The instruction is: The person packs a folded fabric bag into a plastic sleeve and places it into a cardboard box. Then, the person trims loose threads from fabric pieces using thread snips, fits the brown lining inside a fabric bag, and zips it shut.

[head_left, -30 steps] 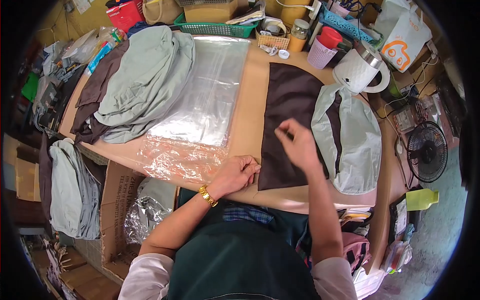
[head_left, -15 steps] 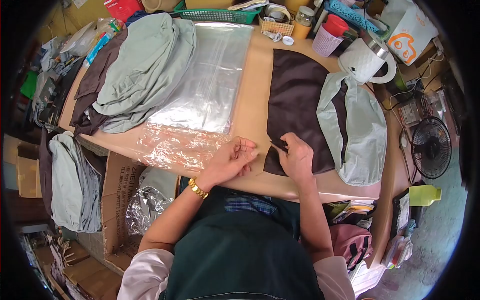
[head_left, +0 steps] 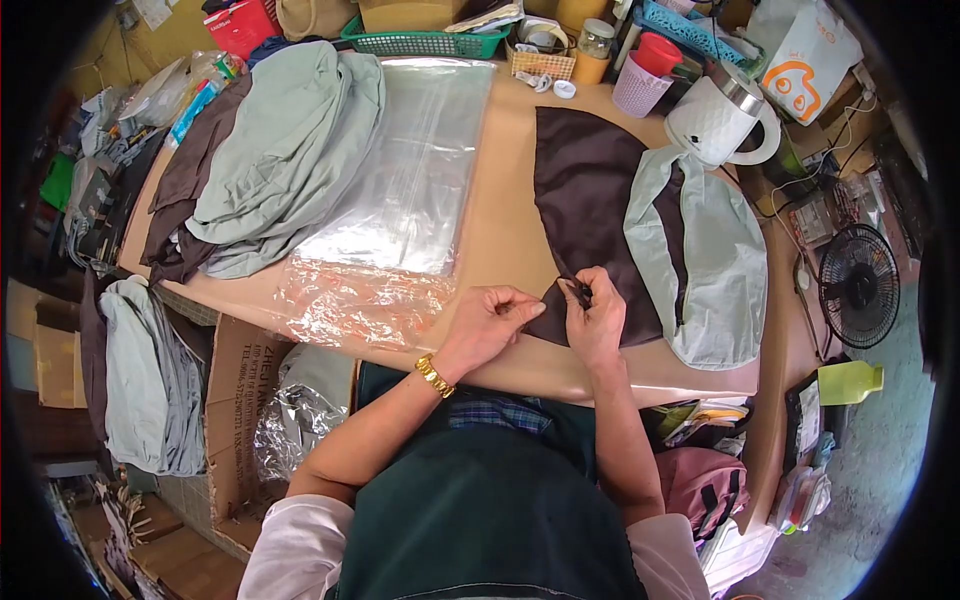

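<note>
A dark brown cloth piece (head_left: pixel 590 180) with a curved edge lies flat on the tan table. At its lower left edge, the thumb and fingers of my left hand (head_left: pixel 490 325) are pinched together on the dark brown cloth. My right hand (head_left: pixel 598 318) rests over the same cloth, closed around a small black tool (head_left: pixel 580 292); fingers hide most of the tool, so its kind is unclear. Beside my right hand lies a pale grey-green cloth piece (head_left: pixel 725 270) with a dark strip along its middle, partly over the brown cloth.
Clear plastic sleeves (head_left: pixel 400 190) lie left of my hands, next to a heap of grey-green cloth (head_left: pixel 290 150). A white kettle (head_left: pixel 715 120), a lilac cup (head_left: pixel 640 85) and a green basket (head_left: pixel 425 42) line the far side. A black fan (head_left: pixel 858 285) stands at right.
My left hand has moved right to the brown cloth's edge, its fingers closing into a pinch. My right hand has turned slightly, still holding the black tool. The whole view has shifted a little.
</note>
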### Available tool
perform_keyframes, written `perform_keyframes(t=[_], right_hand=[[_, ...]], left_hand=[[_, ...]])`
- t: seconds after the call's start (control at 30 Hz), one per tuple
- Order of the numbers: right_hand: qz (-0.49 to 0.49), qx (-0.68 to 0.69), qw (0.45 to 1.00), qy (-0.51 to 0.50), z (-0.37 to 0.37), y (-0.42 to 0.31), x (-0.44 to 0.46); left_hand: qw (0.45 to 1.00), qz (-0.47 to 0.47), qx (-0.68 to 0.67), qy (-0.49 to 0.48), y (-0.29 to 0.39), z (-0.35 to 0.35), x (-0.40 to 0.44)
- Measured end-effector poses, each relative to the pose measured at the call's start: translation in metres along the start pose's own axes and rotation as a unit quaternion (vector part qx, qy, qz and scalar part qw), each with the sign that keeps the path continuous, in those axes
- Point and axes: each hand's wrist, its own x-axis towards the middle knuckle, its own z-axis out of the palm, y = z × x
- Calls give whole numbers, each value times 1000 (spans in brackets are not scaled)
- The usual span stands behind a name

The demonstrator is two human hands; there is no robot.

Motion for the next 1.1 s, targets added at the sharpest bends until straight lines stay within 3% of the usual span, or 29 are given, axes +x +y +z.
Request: perform_keyframes(t=[0.23,0.3,0.37,0.47,0.5,0.73,1.1], right_hand=[[-17,19,1000,12,1,-3,0],[-22,18,1000,10,0,-3,0],[51,8,998,-21,-3,-6,2],[-22,-10,999,44,-10,-21,9],[12,-12,1000,12,-16,-26,8],[-116,-133,980,-90,-45,-70,7],[-127,-181,965,-139,-41,-83,12]], left_hand=[[986,-24,-162,-8,-5,-4,-9],[964,-71,-255,-36,-4,-6,-12],[941,-93,-324,-38,5,-4,-16],[901,-102,-419,-48,13,-4,-18],[888,-97,-446,-59,13,-5,-18],[913,-84,-397,-40,14,-6,-19],[948,-51,-310,-38,14,-2,-21]])
